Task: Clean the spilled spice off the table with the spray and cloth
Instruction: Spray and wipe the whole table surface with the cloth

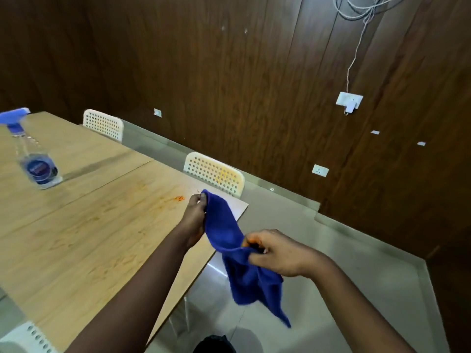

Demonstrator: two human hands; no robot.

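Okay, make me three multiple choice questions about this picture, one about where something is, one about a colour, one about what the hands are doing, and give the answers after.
1. Where is the spray bottle?
A. upright on the table
B. on the floor
C. in a hand

2. What colour is the cloth?
A. white
B. blue
C. green

3. Who holds the cloth?
A. nobody
B. one hand only
C. both hands

Answers: 1 A, it stands at the table's far left. 2 B, it is plainly blue. 3 C, the left hand and right hand each pinch it, near the table's corner.

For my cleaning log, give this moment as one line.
both hands hold cloth | spice on table | spray idle
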